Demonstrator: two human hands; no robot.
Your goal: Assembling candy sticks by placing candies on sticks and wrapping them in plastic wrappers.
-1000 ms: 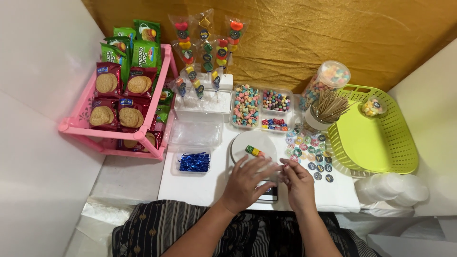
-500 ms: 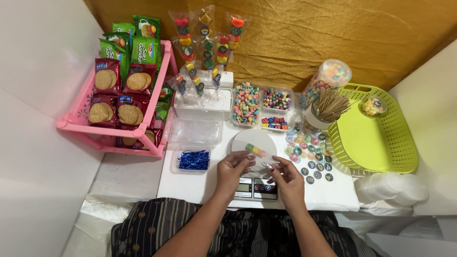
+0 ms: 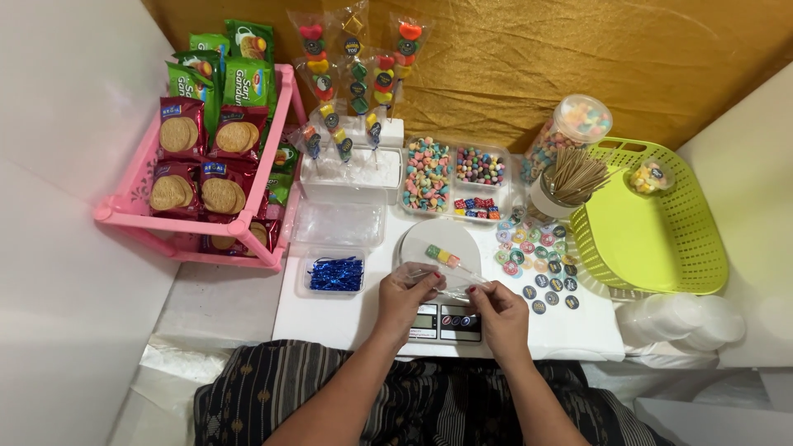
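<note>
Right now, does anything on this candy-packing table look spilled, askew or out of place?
Mostly tidy. Only the round stickers lie loose on the table beside the green basket, scattered rather than stacked. Both hands, left hand and right hand, hold a clear bag above the scale.

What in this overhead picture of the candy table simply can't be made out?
- Small kitchen scale, head view: the left hand and right hand cover part of it; its display is too small to read.
- Clear plastic wrapper: see-through, so its edges are lost between the fingers.
- Pink plastic rack: biscuit packs hide its lower shelf.
- Round stickers: prints too small.
</note>
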